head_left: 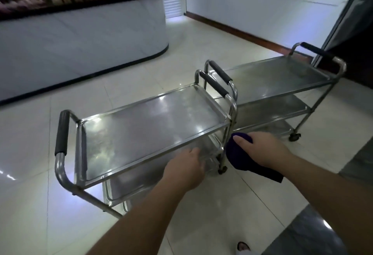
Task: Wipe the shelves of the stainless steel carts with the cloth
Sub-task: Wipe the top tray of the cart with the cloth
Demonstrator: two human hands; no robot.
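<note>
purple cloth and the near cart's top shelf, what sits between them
In the head view, only the cart's upright corner post stands between the purple cloth, held by the right hand, and the top shelf.

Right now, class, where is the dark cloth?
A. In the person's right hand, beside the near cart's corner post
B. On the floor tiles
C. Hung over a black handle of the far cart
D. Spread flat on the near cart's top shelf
A: the right hand holds the dark cloth next to the near cart, off its top shelf.
</note>
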